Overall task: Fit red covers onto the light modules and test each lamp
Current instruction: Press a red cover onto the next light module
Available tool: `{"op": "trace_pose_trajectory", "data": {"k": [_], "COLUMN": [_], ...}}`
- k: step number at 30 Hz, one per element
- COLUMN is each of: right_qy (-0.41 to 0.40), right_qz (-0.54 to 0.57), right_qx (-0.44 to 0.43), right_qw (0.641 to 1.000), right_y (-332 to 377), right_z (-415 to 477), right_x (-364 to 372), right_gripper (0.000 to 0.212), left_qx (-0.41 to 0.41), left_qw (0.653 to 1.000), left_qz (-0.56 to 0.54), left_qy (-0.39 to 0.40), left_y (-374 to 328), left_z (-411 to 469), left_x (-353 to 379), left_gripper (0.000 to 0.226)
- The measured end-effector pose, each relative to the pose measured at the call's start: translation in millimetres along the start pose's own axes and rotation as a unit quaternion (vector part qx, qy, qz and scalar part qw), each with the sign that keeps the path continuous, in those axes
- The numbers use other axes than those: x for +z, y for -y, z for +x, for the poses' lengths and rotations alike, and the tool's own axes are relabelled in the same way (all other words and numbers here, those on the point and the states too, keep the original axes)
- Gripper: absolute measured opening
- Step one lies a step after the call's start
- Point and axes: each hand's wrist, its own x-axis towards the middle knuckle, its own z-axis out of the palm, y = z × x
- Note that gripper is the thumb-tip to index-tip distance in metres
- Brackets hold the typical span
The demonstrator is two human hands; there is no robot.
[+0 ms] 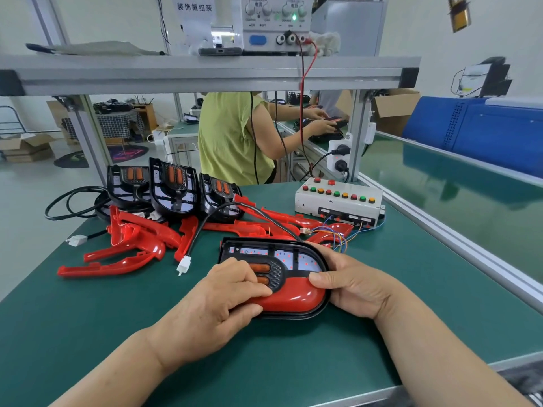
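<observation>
A black light module (276,255) lies flat on the green table (293,362) in front of me, small red LEDs glowing on its white board. A red cover (293,298) sits on its near half. My left hand (223,298) grips the module's left end, fingers lying over the two orange lenses, thumb under the cover's edge. At the right end, my right hand (352,286) holds the module with its thumb pressing on the red cover. The module's black cable (258,214) runs back toward the white test box (338,201).
Three more black modules (173,183) stand leaning at the back left. Loose red covers (132,245) lie spread before them, with a white connector (184,264). A power supply (276,22) sits on the shelf above. Another person (235,136) works at the bench beyond. A conveyor belt (470,183) runs along the right.
</observation>
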Motion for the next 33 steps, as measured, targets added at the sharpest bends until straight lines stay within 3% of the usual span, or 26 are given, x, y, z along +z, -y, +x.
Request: {"op": "trace_pose_trajectory", "data": {"k": [4, 8, 12, 19, 25, 30, 33], "right_qy": [-0.009, -0.050, -0.051, -0.062, -0.003, 0.005, 0.009], "right_qz": [0.011, 0.026, 0.024, 0.024, -0.013, -0.029, -0.036], "right_qx": [0.003, 0.007, 0.008, 0.007, 0.003, 0.002, 0.000], "right_qw": [1.000, 0.998, 0.998, 0.998, 1.000, 1.000, 0.999], "right_y": [0.6, -0.9, -0.8, -1.7, 0.6, -2.0, -1.7], "right_z": [0.3, 3.4, 3.4, 3.0, 1.1, 0.6, 1.3], "right_x": [0.9, 1.0, 2.0, 1.1, 0.8, -4.1, -1.8], "right_gripper": [0.081, 0.053, 0.052, 0.057, 0.066, 0.105, 0.107], "left_qx": [-0.001, 0.002, 0.005, 0.025, 0.031, 0.030, 0.033], "left_qw": [1.000, 1.000, 1.000, 0.999, 0.999, 0.999, 0.999], "left_qz": [-0.003, 0.002, -0.004, 0.000, 0.004, 0.011, 0.015], "left_qy": [-0.003, 0.003, 0.012, 0.023, 0.026, 0.030, 0.029], "left_y": [-0.5, 0.3, 1.5, 1.1, 0.6, 1.5, 1.1], "left_z": [0.5, 0.7, 1.8, 6.3, 6.8, 4.5, 3.1], "left_x": [-2.1, -7.0, -9.1, -8.4, -8.7, -8.1, -8.1], "left_gripper": [0.025, 0.024, 0.024, 0.023, 0.022, 0.023, 0.023]}}
